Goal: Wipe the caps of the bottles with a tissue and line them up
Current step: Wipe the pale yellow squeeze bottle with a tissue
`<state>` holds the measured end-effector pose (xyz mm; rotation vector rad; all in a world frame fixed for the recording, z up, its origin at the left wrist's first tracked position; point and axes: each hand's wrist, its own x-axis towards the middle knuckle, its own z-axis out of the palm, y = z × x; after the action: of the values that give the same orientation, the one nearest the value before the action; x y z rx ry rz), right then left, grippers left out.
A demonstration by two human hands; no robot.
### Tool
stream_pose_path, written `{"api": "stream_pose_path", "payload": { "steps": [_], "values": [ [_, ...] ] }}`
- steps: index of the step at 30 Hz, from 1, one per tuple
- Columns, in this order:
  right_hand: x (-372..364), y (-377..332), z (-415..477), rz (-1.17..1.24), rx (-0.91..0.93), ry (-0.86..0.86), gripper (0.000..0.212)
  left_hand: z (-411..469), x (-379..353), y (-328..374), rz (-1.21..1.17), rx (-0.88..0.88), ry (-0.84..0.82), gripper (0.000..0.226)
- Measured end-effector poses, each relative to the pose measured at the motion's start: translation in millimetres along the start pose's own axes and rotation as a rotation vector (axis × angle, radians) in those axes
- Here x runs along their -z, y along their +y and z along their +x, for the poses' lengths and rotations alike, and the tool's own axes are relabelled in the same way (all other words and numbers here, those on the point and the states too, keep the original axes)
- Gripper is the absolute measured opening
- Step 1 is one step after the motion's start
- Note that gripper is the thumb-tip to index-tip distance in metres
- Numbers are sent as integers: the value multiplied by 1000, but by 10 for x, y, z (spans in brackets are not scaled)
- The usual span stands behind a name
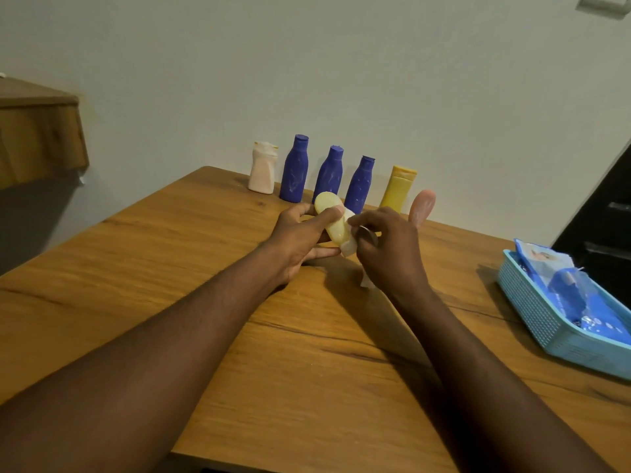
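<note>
Now left hand (300, 240) grips pale bottle (333, 221) (right hand (389, 254) holds tissue (365, 283) against it).

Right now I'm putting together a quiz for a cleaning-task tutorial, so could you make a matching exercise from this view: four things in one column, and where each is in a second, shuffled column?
Things
1. pale yellow bottle
2. tissue
3. cream bottle
4. blue basket

Places
A. far left of the standing row
B. gripped in the left hand
C. on the table's right side, with blue packets inside
D. pinched by the right hand against the held bottle

Pairs: 1-B, 2-D, 3-A, 4-C
</note>
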<state>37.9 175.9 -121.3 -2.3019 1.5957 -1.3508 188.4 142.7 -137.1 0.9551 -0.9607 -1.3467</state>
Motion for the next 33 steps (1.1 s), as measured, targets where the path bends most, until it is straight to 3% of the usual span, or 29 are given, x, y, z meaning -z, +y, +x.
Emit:
{"api": "stream_pose_path", "payload": {
  "steps": [7,14,17,22,30,33],
  "values": [
    [-1,-104,-46,-16,135,-174,19,9,18,-17,26,-8,-2,57],
    [-30,75,25,170,-75,93,10,-36,-44,-14,-7,-6,-85,50],
    [-46,110,19,135,-53,85,16,-42,-50,-13,-7,-10,-98,49],
    [-75,66,5,52,158,-67,17,-25,-5,-4,-20,-28,-36,47],
    [-38,113,45,244,-118,117,14,-43,-67,-9,16,-43,-109,46],
    [-38,119,20,209,-56,116,13,-43,-67,-15,0,-41,-111,49]
  ]
}}
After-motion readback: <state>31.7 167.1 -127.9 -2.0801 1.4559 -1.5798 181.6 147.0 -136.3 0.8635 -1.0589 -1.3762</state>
